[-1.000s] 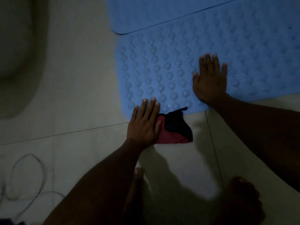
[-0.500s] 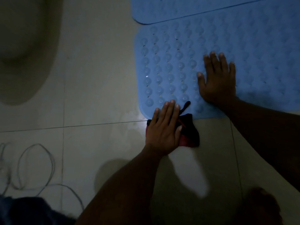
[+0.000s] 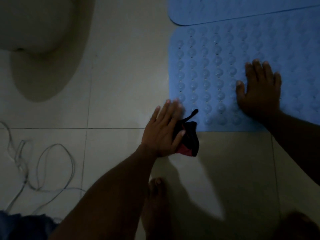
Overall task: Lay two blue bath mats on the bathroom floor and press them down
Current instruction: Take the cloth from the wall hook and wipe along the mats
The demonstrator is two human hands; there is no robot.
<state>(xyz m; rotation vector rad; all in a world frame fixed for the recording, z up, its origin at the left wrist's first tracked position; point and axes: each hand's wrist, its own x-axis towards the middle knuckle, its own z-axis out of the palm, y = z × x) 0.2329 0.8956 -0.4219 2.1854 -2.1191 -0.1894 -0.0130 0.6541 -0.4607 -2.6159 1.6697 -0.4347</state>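
Now pressing the near blue mat (image 3: 207,66) onto the floor (image 3: 121,84), right hand (image 3: 259,90) spread flat, left hand (image 3: 162,129) open at its corner over a black-and-red cloth (image 3: 188,137); likely risking trapping it, leaving that corner unstuck.

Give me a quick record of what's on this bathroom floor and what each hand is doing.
near mat: blue, round bumps showing, lying on the tiled floor
far mat: blue, bordering the near mat's far edge
right hand: flat, pressing the near mat
left hand: fingers straight, on a black-and-red cloth at the mat's corner
also there: toilet base, loose cable at left
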